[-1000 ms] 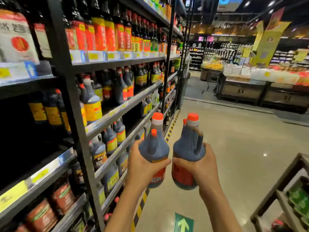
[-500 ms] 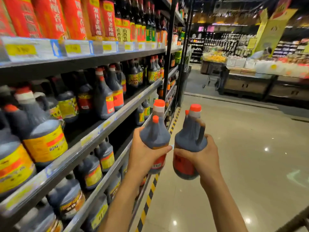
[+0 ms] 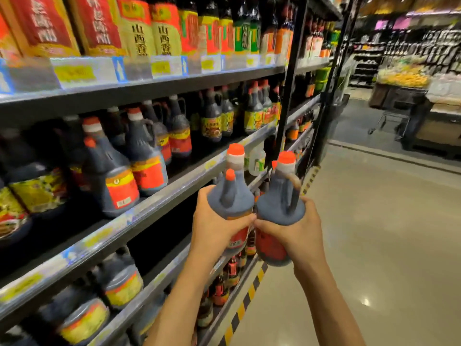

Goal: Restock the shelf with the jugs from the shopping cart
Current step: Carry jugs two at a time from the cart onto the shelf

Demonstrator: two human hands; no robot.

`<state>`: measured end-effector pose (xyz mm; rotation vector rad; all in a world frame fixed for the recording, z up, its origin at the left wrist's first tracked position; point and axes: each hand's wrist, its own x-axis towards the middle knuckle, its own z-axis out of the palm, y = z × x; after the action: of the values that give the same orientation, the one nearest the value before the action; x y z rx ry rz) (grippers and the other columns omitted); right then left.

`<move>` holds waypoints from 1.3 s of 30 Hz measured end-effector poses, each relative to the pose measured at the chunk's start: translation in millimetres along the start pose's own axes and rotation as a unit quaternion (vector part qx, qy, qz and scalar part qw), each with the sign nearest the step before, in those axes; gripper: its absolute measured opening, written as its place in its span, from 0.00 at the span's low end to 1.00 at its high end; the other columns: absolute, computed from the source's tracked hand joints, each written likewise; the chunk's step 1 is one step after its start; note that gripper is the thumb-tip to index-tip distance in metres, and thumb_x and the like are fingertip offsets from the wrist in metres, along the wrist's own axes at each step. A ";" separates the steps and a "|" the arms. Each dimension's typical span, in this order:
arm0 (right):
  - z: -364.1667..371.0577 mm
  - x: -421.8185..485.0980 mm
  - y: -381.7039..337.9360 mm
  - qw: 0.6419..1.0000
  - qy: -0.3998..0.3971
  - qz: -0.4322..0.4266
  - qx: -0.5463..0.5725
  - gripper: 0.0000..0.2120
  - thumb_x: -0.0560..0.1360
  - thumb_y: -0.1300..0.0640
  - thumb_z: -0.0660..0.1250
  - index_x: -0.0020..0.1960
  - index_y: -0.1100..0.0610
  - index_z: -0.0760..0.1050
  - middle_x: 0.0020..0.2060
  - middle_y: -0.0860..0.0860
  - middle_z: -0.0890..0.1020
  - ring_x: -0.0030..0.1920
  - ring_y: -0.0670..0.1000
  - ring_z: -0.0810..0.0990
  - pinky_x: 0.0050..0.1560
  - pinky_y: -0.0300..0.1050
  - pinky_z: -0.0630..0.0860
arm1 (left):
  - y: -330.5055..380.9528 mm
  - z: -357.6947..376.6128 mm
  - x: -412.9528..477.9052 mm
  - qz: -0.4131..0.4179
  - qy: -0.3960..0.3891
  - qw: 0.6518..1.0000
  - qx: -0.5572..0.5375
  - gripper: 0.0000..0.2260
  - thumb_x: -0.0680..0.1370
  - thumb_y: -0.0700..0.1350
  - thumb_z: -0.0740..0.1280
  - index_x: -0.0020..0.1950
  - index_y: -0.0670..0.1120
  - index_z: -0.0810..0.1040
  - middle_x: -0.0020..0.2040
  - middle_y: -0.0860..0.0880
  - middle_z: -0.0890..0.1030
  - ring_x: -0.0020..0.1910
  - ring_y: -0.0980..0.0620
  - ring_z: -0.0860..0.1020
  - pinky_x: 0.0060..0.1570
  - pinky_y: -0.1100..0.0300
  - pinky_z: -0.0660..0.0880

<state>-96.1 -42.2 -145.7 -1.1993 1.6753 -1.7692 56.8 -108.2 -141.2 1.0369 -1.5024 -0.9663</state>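
Note:
I hold two dark sauce jugs with orange caps and red labels upright, side by side, in front of the shelving. My left hand (image 3: 217, 223) grips the left jug (image 3: 233, 196) around its body. My right hand (image 3: 296, 233) grips the right jug (image 3: 280, 203) low on its body; that jug's handle faces me. Both jugs hover just off the front edge of the middle shelf (image 3: 174, 193), where matching jugs (image 3: 112, 176) stand in rows with a dark gap to their right. The shopping cart is out of view.
Shelving fills the left: tall red and yellow bottles (image 3: 139, 28) on top, jugs on the lower shelves (image 3: 119, 283). A black upright post (image 3: 287, 96) stands just beyond the jugs. A yellow-black striped strip (image 3: 247, 295) edges the shelf base. Beige aisle floor (image 3: 374, 245) lies right; display tables (image 3: 411, 101) far back.
The view has swung left and closer to the shelf. Both jugs have risen with my hands, toward the middle shelf's edge. The grips are unchanged.

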 end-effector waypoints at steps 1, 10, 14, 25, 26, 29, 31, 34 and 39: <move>0.5 14.3 4.7 1.000 -0.004 -0.006 -0.003 0.33 0.57 0.62 0.85 0.52 0.48 0.69 0.49 0.45 0.80 0.46 0.40 0.81 0.41 0.36 0.78 | -2.3 5.6 11.9 0.001 0.009 1.000 0.008 0.32 0.58 0.50 0.82 0.57 0.45 0.73 0.50 0.52 0.81 0.50 0.56 0.81 0.43 0.63 0.78; 35.0 133.5 30.1 0.998 -0.042 -0.043 0.022 0.36 0.56 0.59 0.86 0.58 0.56 0.70 0.49 0.46 0.80 0.45 0.37 0.80 0.41 0.31 0.77 | -27.4 32.5 127.5 0.033 0.030 0.999 0.025 0.32 0.60 0.48 0.83 0.57 0.39 0.73 0.48 0.47 0.81 0.47 0.52 0.81 0.39 0.67 0.75; 54.0 178.8 25.2 0.995 -0.056 -0.067 0.039 0.39 0.54 0.55 0.85 0.61 0.54 0.71 0.53 0.47 0.80 0.49 0.40 0.81 0.44 0.36 0.77 | -22.4 28.9 164.0 0.077 0.051 0.994 0.050 0.25 0.62 0.43 0.82 0.51 0.41 0.73 0.42 0.46 0.80 0.41 0.52 0.81 0.35 0.61 0.77; 120.1 241.5 19.6 0.975 -0.085 -0.115 0.170 0.39 0.57 0.50 0.83 0.63 0.56 0.72 0.57 0.52 0.81 0.58 0.51 0.82 0.57 0.56 0.80 | -11.9 -9.3 189.8 0.089 0.134 0.980 0.117 0.35 0.61 0.47 0.83 0.62 0.55 0.68 0.55 0.65 0.74 0.55 0.64 0.76 0.48 0.66 0.75; 125.9 245.2 20.5 0.972 -0.090 -0.119 0.184 0.38 0.57 0.51 0.83 0.62 0.58 0.72 0.57 0.53 0.82 0.57 0.52 0.82 0.56 0.56 0.80 | -11.8 -10.6 191.0 0.088 0.146 0.978 0.121 0.36 0.61 0.47 0.83 0.62 0.54 0.68 0.56 0.64 0.74 0.55 0.64 0.76 0.49 0.66 0.75; 141.5 257.4 21.6 0.963 -0.106 -0.130 0.212 0.35 0.58 0.51 0.83 0.60 0.58 0.72 0.55 0.55 0.82 0.56 0.55 0.82 0.54 0.54 0.80 | -14.3 -10.5 196.8 0.093 0.196 0.967 0.133 0.38 0.60 0.48 0.83 0.63 0.54 0.67 0.56 0.64 0.73 0.56 0.65 0.75 0.51 0.69 0.74; 150.0 264.2 21.8 0.956 -0.129 -0.133 0.228 0.36 0.59 0.51 0.83 0.61 0.58 0.72 0.56 0.56 0.81 0.57 0.56 0.82 0.55 0.58 0.80 | -15.8 -10.0 199.2 0.083 0.230 0.961 0.126 0.37 0.60 0.48 0.83 0.61 0.57 0.66 0.57 0.64 0.73 0.56 0.64 0.75 0.51 0.69 0.74; 162.0 273.3 20.0 0.947 -0.159 -0.143 0.240 0.36 0.60 0.51 0.83 0.62 0.59 0.72 0.57 0.57 0.81 0.58 0.57 0.81 0.57 0.61 0.79 | -18.8 -9.4 204.2 0.071 0.268 0.952 0.133 0.33 0.60 0.49 0.83 0.58 0.55 0.70 0.54 0.61 0.77 0.55 0.63 0.77 0.48 0.69 0.76; 176.8 280.5 12.6 0.934 -0.187 -0.150 0.264 0.34 0.62 0.60 0.83 0.62 0.55 0.70 0.57 0.53 0.80 0.56 0.45 0.81 0.53 0.39 0.79 | -20.5 -9.3 210.5 0.035 0.327 0.931 0.161 0.32 0.58 0.50 0.84 0.55 0.51 0.71 0.49 0.60 0.79 0.51 0.63 0.79 0.43 0.71 0.76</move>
<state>-107.9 -369.5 -92.6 -1.4566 0.7618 -1.8455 46.8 -315.1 -97.3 1.3599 -1.1327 -0.2624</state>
